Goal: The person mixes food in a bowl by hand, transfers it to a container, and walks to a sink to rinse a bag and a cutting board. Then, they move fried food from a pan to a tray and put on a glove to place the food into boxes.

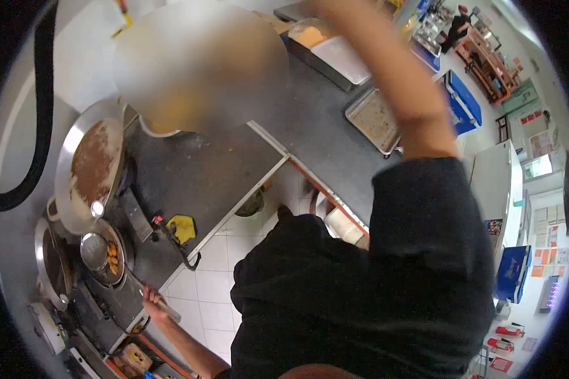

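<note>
My left hand [153,302] is wrapped round the long handle of a skimmer [133,278] at the lower left. The handle runs toward a round pot [125,243] on the stove. Golden-brown fried pieces [112,259] sit in the pot area, beside a round mesh strainer [95,251]. I cannot make out whether the pieces rest in the skimmer's head. My right arm [392,69] stretches up past the top edge, and its hand is outside the picture.
A large wok [90,161] with brown residue stands behind the pot; another wok [54,265] is at the far left. A yellow cloth [182,228] lies by the counter's edge. Trays [374,120] stand on the right-hand counter. A blurred patch hides the upper middle. Another person [456,28] stands far off.
</note>
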Tool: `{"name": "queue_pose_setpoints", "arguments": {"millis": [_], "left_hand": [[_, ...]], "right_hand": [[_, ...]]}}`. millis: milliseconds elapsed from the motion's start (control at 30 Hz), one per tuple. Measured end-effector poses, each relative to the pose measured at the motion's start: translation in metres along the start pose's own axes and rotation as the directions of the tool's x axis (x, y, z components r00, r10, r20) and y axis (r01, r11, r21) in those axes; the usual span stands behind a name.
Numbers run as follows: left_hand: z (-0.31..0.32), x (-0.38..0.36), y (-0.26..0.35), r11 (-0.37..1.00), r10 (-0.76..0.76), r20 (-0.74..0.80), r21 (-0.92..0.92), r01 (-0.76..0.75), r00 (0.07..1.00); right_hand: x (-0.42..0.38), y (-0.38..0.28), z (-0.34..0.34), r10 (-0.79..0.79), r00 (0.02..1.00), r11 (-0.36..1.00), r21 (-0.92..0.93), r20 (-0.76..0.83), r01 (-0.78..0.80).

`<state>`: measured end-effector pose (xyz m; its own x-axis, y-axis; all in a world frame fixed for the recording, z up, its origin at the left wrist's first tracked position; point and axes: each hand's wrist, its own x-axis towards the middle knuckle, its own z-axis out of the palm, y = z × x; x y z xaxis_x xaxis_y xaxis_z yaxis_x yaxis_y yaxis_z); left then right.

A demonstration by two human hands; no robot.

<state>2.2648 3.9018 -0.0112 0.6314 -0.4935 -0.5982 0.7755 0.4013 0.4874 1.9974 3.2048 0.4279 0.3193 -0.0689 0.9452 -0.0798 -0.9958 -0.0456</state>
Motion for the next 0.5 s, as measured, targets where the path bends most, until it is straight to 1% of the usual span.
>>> {"name": "queue_pose_setpoints", "arguments": {"millis": [33, 67, 100, 133, 167, 200, 233, 267, 333, 367, 400, 433, 467, 500], "left_hand": [[-0.001, -0.003, 0.005, 0.983, -0.103, 0.092, -0.145, 0.116, 0.990], [0.005, -0.009, 0.004, 0.930, -0.192, 0.189, -0.279, 0.240, 0.963], [0.018, -0.020, 0.002, 0.935, -0.193, 0.178, -0.266, 0.236, 0.965], [0.035, -0.033, 0.005, 0.951, -0.173, 0.080, -0.244, 0.187, 0.982], [0.049, -0.044, 0.008, 0.968, -0.139, -0.015, -0.215, 0.132, 0.990], [0.041, -0.041, 0.014, 0.974, -0.118, -0.039, -0.200, 0.108, 0.992], [0.006, -0.034, 0.023, 0.988, 0.082, -0.154, 0.144, -0.059, 0.985], [0.007, -0.053, 0.012, 0.956, 0.166, -0.164, 0.270, -0.118, 0.972], [0.020, -0.099, -0.013, 0.833, 0.332, -0.181, 0.516, -0.198, 0.926], [0.072, -0.130, -0.042, 0.665, 0.438, -0.069, 0.696, -0.271, 0.896], [0.089, -0.133, -0.051, 0.717, 0.431, -0.153, 0.656, -0.235, 0.889], [0.105, -0.140, -0.057, 0.904, 0.308, -0.305, 0.390, -0.177, 0.901], [0.126, -0.144, -0.061, 0.988, 0.154, -0.411, 0.076, -0.135, 0.899], [0.152, -0.149, -0.069, 0.988, 0.089, -0.458, -0.070, -0.136, 0.884]], "right_hand": [[-0.072, 0.027, 0.010, 0.109, 0.989, 0.989, 0.086, 0.100, -0.118], [-0.160, 0.052, 0.019, 0.252, 0.935, 0.949, 0.124, 0.249, -0.289], [-0.239, 0.066, 0.027, 0.428, 0.817, 0.850, 0.135, 0.386, -0.510], [-0.320, 0.063, 0.012, 0.771, 0.464, 0.451, 0.140, 0.436, -0.881], [-0.399, 0.059, -0.002, 0.925, -0.003, -0.083, 0.196, 0.379, -0.977], [-0.477, 0.059, -0.024, 0.926, -0.221, -0.321, 0.327, 0.307, -0.889], [-0.553, 0.058, -0.046, 0.877, -0.427, -0.477, 0.499, 0.219, -0.724], [-0.602, 0.056, -0.075, 0.895, -0.417, -0.410, 0.655, 0.157, -0.634], [-0.684, 0.076, -0.115, 0.986, -0.160, -0.103, 0.613, -0.038, -0.783], [-0.678, 0.082, -0.115, 0.966, -0.258, -0.191, 0.583, -0.033, -0.790], [-0.666, 0.096, -0.122, 0.919, -0.386, -0.268, 0.603, -0.072, -0.751], [-0.652, 0.110, -0.128, 0.853, -0.509, -0.333, 0.635, -0.111, -0.697], [-0.639, 0.126, -0.134, 0.772, -0.619, -0.380, 0.674, -0.146, -0.633], [-0.662, 0.148, -0.134, 0.774, -0.616, -0.395, 0.651, -0.144, -0.648]]}}
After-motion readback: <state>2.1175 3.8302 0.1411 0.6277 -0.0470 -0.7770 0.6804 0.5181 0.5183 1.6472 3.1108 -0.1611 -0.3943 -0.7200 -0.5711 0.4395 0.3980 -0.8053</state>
